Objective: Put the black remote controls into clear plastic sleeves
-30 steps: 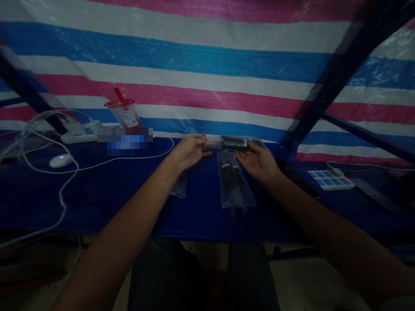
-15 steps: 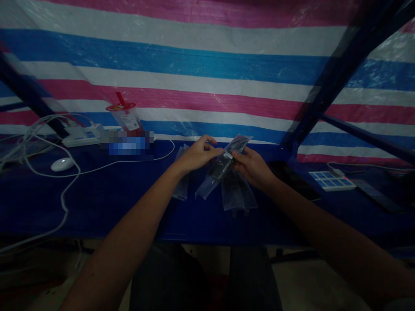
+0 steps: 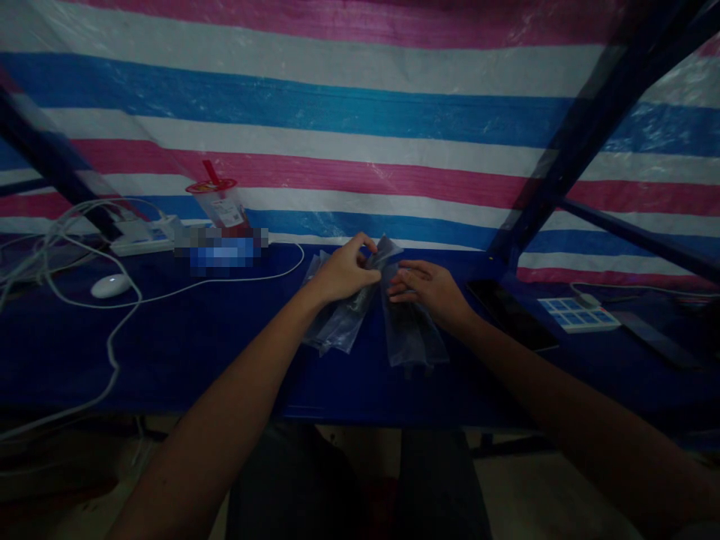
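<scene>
My left hand (image 3: 343, 272) pinches the top of a clear plastic bag (image 3: 349, 319) with a dark item inside, laying it onto a small pile of similar bags at the left. My right hand (image 3: 428, 289) rests flat, fingers spread, on another pile of clear bags (image 3: 413, 336) with dark contents, just to the right. Both piles lie on the blue table (image 3: 196, 337), side by side and nearly touching. The light is dim and the items inside the bags are hard to make out.
A white mouse (image 3: 111, 285) and white cables (image 3: 84, 247) lie at the left, with a power strip (image 3: 143, 232) and a lidded drink cup (image 3: 219, 199) behind. A dark phone (image 3: 511, 311) and a small keypad (image 3: 577, 313) sit right. Blue frame bars (image 3: 562, 157) rise right.
The bag held up between both hands has been turned and lowered to the left pile. My right hand let go of it and moved onto the right pile.
</scene>
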Demonstrator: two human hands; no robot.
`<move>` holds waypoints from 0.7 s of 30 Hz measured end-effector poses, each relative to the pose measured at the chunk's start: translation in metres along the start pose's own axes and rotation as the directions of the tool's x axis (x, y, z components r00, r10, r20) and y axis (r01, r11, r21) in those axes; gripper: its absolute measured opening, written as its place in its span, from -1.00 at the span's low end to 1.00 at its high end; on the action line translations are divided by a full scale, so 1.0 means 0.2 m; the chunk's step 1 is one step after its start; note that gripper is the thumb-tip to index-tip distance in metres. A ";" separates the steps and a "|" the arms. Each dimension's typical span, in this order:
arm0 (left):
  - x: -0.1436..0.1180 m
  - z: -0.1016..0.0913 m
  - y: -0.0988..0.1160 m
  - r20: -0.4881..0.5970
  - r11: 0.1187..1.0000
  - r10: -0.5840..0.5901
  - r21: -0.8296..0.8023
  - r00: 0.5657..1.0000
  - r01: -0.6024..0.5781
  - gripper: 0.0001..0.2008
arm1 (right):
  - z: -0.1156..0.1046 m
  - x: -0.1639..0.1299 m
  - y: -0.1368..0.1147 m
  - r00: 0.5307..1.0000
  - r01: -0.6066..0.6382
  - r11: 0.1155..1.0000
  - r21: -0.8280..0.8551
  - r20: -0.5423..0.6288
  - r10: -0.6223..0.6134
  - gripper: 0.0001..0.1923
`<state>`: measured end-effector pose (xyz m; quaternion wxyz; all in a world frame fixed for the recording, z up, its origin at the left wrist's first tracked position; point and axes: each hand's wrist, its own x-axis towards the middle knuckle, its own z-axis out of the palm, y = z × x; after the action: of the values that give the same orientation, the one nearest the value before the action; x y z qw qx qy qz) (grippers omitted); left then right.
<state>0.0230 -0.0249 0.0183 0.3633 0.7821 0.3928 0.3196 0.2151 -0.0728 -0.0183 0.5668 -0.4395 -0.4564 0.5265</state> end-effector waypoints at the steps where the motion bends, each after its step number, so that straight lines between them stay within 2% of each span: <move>1: 0.00 -0.02 -0.01 -0.017 0.997 -0.004 0.081 1.000 0.006 -0.66 | 0.00 0.00 -0.01 1.000 0.004 1.000 -0.014 -0.016 -0.004 -0.68; 7: 0.00 -0.06 -0.04 -0.088 0.892 -0.074 0.439 0.993 0.105 -0.65 | -0.01 0.01 -0.01 1.000 0.018 0.995 -0.097 -0.019 -0.020 -0.80; 13: -0.01 -0.05 -0.06 -0.094 0.660 -0.144 0.732 0.985 0.167 -0.64 | -0.03 0.02 0.01 0.990 0.133 0.966 -0.221 -0.024 -0.142 -0.87; 16: -0.02 -0.05 -0.07 -0.103 0.570 -0.191 0.798 0.976 0.196 -0.66 | -0.04 0.02 0.02 0.973 0.203 0.925 -0.322 -0.038 -0.226 -0.91; 21: -0.03 -0.04 -0.05 -0.157 0.500 -0.185 0.835 0.970 0.230 -0.61 | -0.05 0.03 0.01 0.948 0.238 0.858 -0.455 -0.082 -0.306 -0.94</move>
<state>0.0103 -0.0242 0.0125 -0.0363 0.7989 0.5973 0.0606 0.2255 -0.0667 -0.0217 0.5546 -0.5256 -0.5766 0.2892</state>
